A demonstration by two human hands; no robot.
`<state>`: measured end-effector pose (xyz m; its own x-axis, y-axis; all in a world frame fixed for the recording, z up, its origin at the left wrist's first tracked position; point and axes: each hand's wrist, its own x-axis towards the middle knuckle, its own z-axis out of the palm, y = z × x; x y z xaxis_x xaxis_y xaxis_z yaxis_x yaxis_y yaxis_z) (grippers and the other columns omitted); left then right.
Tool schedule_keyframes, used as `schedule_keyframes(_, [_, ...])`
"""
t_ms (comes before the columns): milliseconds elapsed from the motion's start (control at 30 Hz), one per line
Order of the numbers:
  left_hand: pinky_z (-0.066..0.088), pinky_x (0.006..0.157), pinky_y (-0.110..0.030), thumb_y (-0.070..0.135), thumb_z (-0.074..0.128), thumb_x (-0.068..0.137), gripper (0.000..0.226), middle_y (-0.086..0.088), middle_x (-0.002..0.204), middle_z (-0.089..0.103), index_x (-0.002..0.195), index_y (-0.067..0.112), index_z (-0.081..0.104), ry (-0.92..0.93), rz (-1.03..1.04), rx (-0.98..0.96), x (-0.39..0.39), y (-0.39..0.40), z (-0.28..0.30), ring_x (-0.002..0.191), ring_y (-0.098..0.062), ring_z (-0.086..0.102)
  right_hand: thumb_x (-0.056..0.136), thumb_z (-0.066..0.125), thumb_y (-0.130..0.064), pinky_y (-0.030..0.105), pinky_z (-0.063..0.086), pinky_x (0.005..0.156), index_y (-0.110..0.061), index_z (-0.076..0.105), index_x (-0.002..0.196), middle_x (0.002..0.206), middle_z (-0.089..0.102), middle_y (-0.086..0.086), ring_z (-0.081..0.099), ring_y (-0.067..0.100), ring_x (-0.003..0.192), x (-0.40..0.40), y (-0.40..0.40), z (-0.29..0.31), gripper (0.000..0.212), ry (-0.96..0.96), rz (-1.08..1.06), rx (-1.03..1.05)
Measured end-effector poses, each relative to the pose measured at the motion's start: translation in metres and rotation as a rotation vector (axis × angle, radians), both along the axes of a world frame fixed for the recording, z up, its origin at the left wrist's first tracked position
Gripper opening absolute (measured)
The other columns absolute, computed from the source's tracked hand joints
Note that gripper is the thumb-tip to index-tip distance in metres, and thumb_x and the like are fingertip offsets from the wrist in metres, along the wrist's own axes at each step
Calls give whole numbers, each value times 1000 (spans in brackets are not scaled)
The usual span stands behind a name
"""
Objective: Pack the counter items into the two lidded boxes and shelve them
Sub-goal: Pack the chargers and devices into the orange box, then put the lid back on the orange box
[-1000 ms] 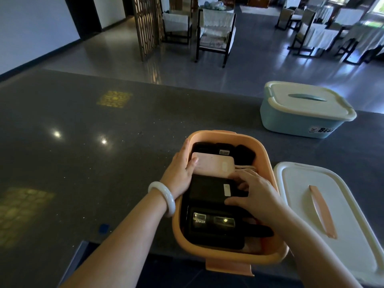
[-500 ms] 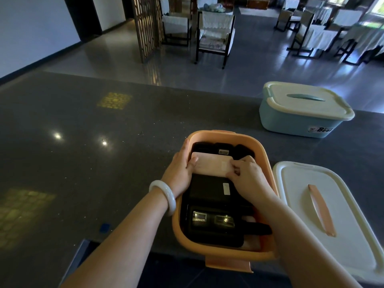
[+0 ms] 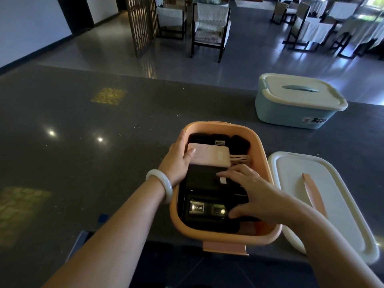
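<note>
An open orange box [image 3: 260, 150] sits at the counter's near edge, filled with black power banks and a pink power bank [image 3: 209, 155] lying on top. My left hand [image 3: 176, 161] holds the box's left wall with its thumb on the pink power bank. My right hand [image 3: 247, 190] hovers flat with spread fingers over a black power bank [image 3: 202, 178] in the middle of the box. A black Anker unit [image 3: 207, 210] lies at the near end. The box's white lid [image 3: 324, 196] rests to the right. A blue box [image 3: 291, 115] with its lid on stands farther right.
The dark stone counter [image 3: 83, 152] stretches to the left and behind the boxes. Beyond its far edge are chairs [image 3: 209, 28] and cloth-covered tables [image 3: 342, 26] on a shiny floor. A pink cable [image 3: 241, 160] lies coiled inside the orange box.
My right hand let go of the pink power bank's right end and drew back toward me, its fingers now spread over the black items. My left hand stayed in place.
</note>
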<state>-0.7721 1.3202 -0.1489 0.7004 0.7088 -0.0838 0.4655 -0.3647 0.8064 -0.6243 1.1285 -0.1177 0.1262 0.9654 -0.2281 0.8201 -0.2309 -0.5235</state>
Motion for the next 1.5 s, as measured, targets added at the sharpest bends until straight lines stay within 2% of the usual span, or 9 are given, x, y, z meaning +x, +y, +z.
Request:
schedule_keyframes(300, [36, 86, -26, 45, 33, 101, 65, -2, 156, 23, 153, 36, -6, 53, 9, 39, 0, -2, 1, 129, -22, 44, 64, 82, -46, 31, 26, 113, -51, 23, 143, 135, 14, -26, 14, 1, 124, -2, -5, -5, 99, -79, 41, -16])
schedule_keyframes(467, [38, 85, -26, 46, 35, 101, 66, -2, 154, 26, 152, 38, -6, 54, -5, 25, 0, -1, 1, 122, -18, 47, 68, 80, -43, 33, 28, 114, -53, 25, 140, 133, 13, -29, 18, 4, 129, 0, -4, -3, 92, -28, 27, -54])
schedule_keyframes(567, [38, 80, -26, 44, 38, 100, 69, -4, 149, 31, 151, 38, -8, 70, -24, 35, 1, -1, 3, 104, -8, 44, 71, 80, -40, 31, 30, 111, -51, 29, 140, 134, 19, -26, 22, 3, 127, 0, -1, -1, 87, -2, -23, -58])
schedule_keyframes(667, [41, 74, -25, 44, 41, 99, 71, -7, 141, 34, 150, 38, -8, 157, -52, 106, 2, -2, 10, 103, -13, 47, 76, 76, -38, 31, 35, 109, -45, 37, 138, 136, 31, -21, 31, 3, 125, -1, 0, 3, 74, -51, -123, -2])
schedule_keyframes(767, [41, 95, -40, 52, 39, 96, 69, -11, 141, 28, 150, 27, 4, 360, -89, 380, 5, -9, 20, 123, -28, 39, 81, 72, -34, 33, 41, 106, -38, 45, 135, 137, 38, -19, 39, 5, 126, -1, 1, 11, 60, -89, -211, 84])
schedule_keyframes(900, [32, 105, -45, 63, 27, 94, 70, -16, 142, 22, 150, 22, 15, 522, -120, 626, 9, -19, 26, 129, -33, 29, 83, 68, -31, 28, 42, 100, -34, 49, 134, 133, 45, -11, 45, 11, 120, 7, 0, 25, 54, -170, -335, 139])
schedule_keyframes(1033, [23, 113, -51, 60, 32, 95, 66, -12, 152, 12, 147, 21, 24, 474, -160, 706, 20, -31, 33, 140, -35, 13, 88, 63, -30, 20, 33, 90, -26, 52, 132, 129, 47, -4, 45, 17, 121, 26, -10, 29, 46, -283, -437, 157])
schedule_keyframes(1233, [18, 116, -53, 61, 29, 96, 69, -6, 159, 9, 151, 22, 18, 391, -275, 747, 71, -83, 54, 145, -33, 9, 88, 66, -38, 35, 36, 108, -30, 45, 140, 143, 41, -7, 37, 16, 133, 69, -49, 24, 57, -276, -521, 127])
schedule_keyframes(1500, [11, 117, -51, 55, 34, 97, 67, -7, 158, 13, 152, 20, 16, 437, -363, 753, 169, -183, 46, 145, -33, 8, 89, 63, -41, 36, 31, 110, -27, 43, 142, 147, 38, -7, 32, 19, 136, 154, -127, 2, 58, -285, -558, 45])
